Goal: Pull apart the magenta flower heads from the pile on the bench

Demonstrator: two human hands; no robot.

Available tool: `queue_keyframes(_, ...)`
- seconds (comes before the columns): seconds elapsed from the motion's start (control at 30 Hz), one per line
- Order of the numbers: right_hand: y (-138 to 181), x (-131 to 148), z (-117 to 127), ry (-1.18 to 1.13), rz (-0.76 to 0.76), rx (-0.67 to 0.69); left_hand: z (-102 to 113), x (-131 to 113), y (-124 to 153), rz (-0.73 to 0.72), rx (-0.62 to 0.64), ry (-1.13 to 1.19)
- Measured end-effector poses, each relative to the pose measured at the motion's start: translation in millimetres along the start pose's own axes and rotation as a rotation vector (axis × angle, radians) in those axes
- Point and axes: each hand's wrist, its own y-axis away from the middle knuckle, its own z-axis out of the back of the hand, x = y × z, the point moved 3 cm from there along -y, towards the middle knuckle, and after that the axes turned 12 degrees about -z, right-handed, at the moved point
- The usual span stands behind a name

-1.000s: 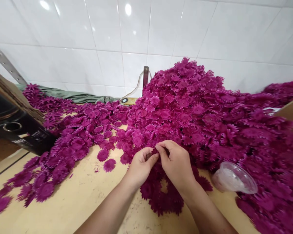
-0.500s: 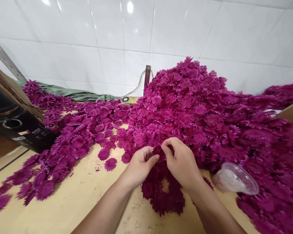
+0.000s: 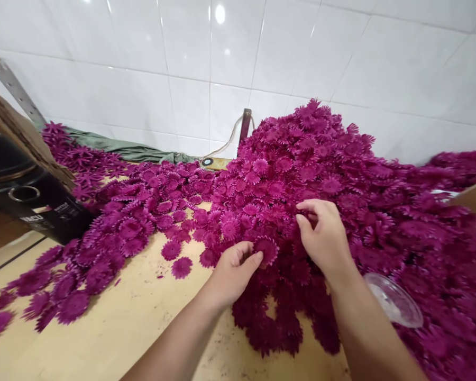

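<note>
My left hand is closed, its thumb and forefinger pinching the edge of a magenta artificial flower piece. The piece is round with a fringed rim, and its broad side faces me. To the right, my right hand hovers at the front of a tall heap of similar magenta flower pieces. A gap shows between its thumb and forefinger, with nothing visible in it; the other fingers are curled and partly hidden. Darker flower pieces lie on the tabletop below both hands.
On the right, a clear plastic cup lies tipped on the flowers, partly behind my right forearm. A black canister stands at the left. Behind are green cloth and a white tiled wall. More flower pieces spread leftward over the tan tabletop.
My right hand has moved away from the left, to the right and up over the heap. The flower piece in my left hand now shows its face. The view has shifted slightly.
</note>
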Motion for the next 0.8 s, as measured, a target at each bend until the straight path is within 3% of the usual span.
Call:
queue_keyframes(0.1, 23, 21, -5, -0.021, 0.044, 0.115, 0, 1, 0, 0.065, -0.064, 0.056)
queue_keyframes(0.2, 44, 37, -12, -0.125, -0.007, 0.371, 1, -2, 1, 0.025, -0.085, 0.055)
queue_keyframes(0.27, 54, 41, -19, -0.152, -0.043, 0.473, 0, -4, 2, -0.014, -0.064, 0.082)
queue_keyframes(0.4, 65, 39, -30, -0.231, -0.122, 0.521, 0, -3, 1, -0.068, -0.041, 0.129)
queue_keyframes(0.53, 67, 38, -33, -0.358, -0.163, 0.572, 4, 0, -1, -0.069, -0.1, 0.093)
queue_keyframes(0.8, 67, 36, -31, -0.314, -0.241, 0.586, 10, 7, -3, -0.011, -0.128, 0.143)
